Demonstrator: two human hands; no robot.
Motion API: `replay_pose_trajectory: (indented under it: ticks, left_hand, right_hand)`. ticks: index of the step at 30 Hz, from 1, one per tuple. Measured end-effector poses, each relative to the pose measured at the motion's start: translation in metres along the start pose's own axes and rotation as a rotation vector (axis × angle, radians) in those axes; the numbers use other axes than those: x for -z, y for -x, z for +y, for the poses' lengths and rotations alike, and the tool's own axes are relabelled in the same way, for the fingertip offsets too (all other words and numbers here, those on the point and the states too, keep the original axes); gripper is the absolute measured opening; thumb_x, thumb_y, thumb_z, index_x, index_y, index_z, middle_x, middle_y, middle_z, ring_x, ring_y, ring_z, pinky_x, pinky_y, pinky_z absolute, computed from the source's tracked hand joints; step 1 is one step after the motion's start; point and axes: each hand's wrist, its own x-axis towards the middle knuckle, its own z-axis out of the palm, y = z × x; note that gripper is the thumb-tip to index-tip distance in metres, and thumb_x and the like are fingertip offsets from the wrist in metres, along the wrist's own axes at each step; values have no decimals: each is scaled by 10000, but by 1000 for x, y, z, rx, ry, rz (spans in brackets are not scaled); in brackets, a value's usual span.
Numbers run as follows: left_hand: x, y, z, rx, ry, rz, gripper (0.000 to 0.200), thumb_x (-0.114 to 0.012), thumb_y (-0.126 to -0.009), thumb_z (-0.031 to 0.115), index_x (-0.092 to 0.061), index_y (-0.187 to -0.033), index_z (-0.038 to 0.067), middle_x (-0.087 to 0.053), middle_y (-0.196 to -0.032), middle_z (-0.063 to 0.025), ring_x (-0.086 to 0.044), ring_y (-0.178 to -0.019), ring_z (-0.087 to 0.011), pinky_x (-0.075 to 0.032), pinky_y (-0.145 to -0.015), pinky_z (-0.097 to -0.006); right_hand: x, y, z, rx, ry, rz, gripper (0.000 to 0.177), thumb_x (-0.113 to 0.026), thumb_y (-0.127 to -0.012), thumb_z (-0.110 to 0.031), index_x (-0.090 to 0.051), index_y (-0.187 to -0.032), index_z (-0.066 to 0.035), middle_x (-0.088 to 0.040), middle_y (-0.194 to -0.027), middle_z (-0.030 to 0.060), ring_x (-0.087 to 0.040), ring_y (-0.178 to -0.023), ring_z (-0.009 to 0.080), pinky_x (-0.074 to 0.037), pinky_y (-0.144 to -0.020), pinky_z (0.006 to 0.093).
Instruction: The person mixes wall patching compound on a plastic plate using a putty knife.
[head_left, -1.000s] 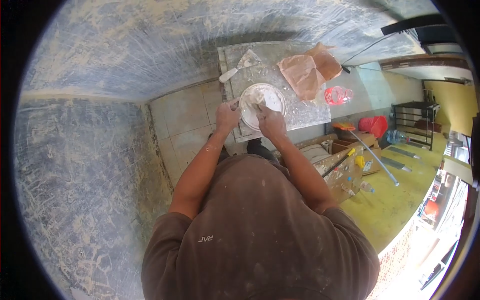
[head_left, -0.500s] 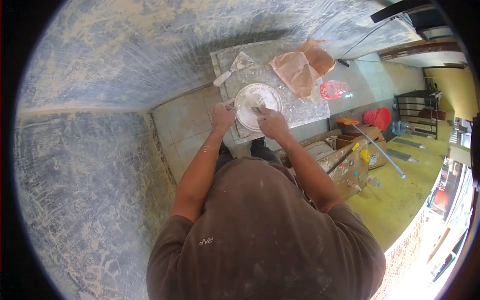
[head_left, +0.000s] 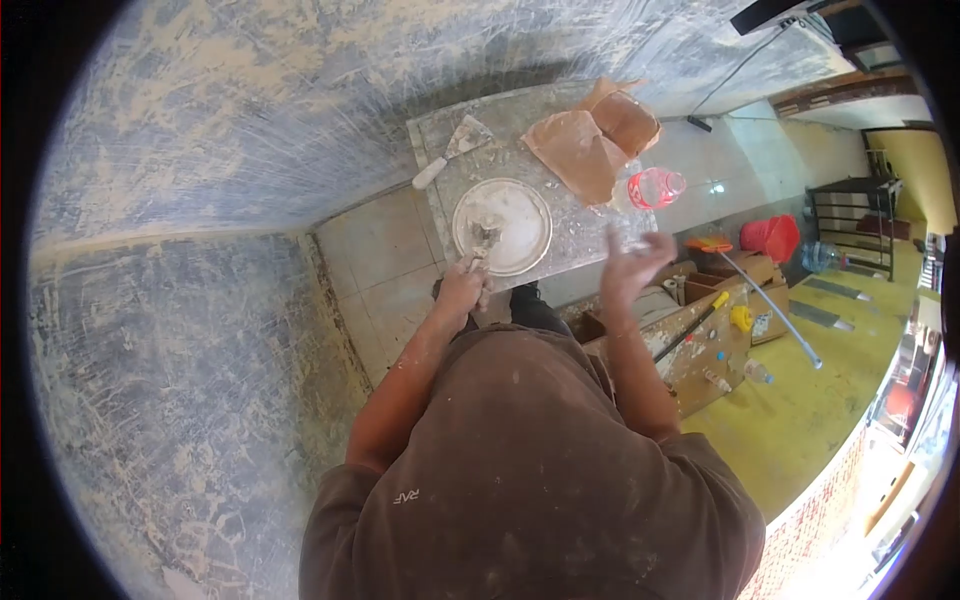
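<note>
Taking the round, white-rimmed container (head_left: 522,232) as clock centre, with 12 pointing away from you, your left hand (head_left: 461,287) is at 7, close against the near rim. Its fingers are curled in; can't tell if they pinch the rim, a small tool or a bit of the mix. Your right hand (head_left: 630,272) is between 3 and 4, off the container, fingers spread and a bit blurred, nothing visible in it.

Container sits flat on the smeared grey worktop (head_left: 570,247), near your edge. White stuff covers the inside, with a rough, greyish lump (head_left: 484,236) toward 8. Powder or paste, can't tell. My read: you're at the hand-working step, and the lump isn't evened out.

The next move calls for a steady left hand at 7 so the container doesn't slide off your edge, and a low right-hand approach from 3. Work the 8 side; keep stuff inside the rim.

White-handled, flat-bladed scraper (head_left: 431,172) lies at 11, just beyond the rim. Crumpled brown paper bag (head_left: 572,150) is between 1 and 2. Clear plastic bottle with a red label (head_left: 656,188) is between 2 and 3, so mind your right wrist there.
</note>
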Motion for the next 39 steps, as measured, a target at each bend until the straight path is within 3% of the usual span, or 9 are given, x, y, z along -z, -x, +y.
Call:
replay_pose_trajectory:
  ticks: [3,5,9,12,14,17,20,34,39]
  left_hand:
    - [-7,8,2,9,26,56,252,-472,-991,180,-484,-1230,101,-526,-727,-10,-431,-448,-86,-366,-374,-237]
    - [-8,10,1,29,66,70,261,-461,-995,183,-485,-1242,101,-526,-731,-14,-428,-445,-87,-367,-374,-238]
    - [-8,8,2,22,36,100,324,-441,-999,173,-468,-1314,103,-527,-751,-25,-422,-448,-89,-364,-372,-240]
    - [-11,16,13,19,64,105,403,-444,-994,166,-426,-1394,115,-527,-757,-26,-421,-457,-89,-353,-373,-237]
    - [-9,12,5,0,68,96,427,-443,-992,163,-409,-1415,117,-526,-754,-22,-420,-462,-89,-345,-375,-238]
    - [-4,4,1,-34,78,75,459,-442,-982,148,-403,-1438,116,-527,-738,-25,-422,-451,-100,-345,-374,-257]
    - [-1,3,-1,-36,72,70,458,-445,-977,144,-420,-1434,111,-526,-720,-28,-426,-446,-108,-350,-375,-274]
    - [2,5,-1,-51,-14,114,368,-436,-1017,199,-478,-1368,92,-489,-697,8,-389,-436,-86,-325,-366,-253]
    - [6,-6,-13,-81,5,50,340,-449,-1012,213,-485,-1329,95,-477,-696,8,-395,-448,-85,-319,-366,-257]
  right_hand:
    - [-14,-60,9,139,61,148,996,-861,-705,-119,-179,-1423,-17,-464,-1219,141,-490,-1125,291,-442,-948,431]
    - [-31,-91,7,268,-216,-23,859,-820,-727,-151,-286,-1384,-6,-553,-1152,144,-537,-1088,295,-480,-886,424]
    - [-30,-109,-6,379,-115,-61,753,-807,-703,-149,-412,-1337,-50,-600,-1146,166,-609,-1041,322,-499,-867,423]
    - [-5,-91,-41,360,-98,-462,650,-785,-701,-217,-506,-1278,-112,-638,-1114,169,-650,-982,353,-517,-841,444]
    - [-4,-73,-56,283,294,-891,624,-746,-709,-270,-518,-1279,-158,-650,-1131,160,-648,-995,356,-519,-845,470]
    - [-23,-38,-26,497,331,-1003,635,-739,-691,-286,-523,-1274,-159,-649,-1125,191,-626,-987,433,-528,-821,472]
    - [-31,-23,-33,483,593,-1207,726,-726,-681,-325,-472,-1345,-180,-614,-1139,173,-633,-986,399,-513,-867,489]
    - [-46,-19,-40,612,652,-1208,716,-752,-637,-277,-488,-1292,-156,-625,-1135,179,-627,-972,420,-517,-851,486]
    - [-34,-30,-25,653,23,-1012,726,-810,-655,-196,-469,-1291,-113,-611,-1133,149,-640,-996,333,-528,-832,440]
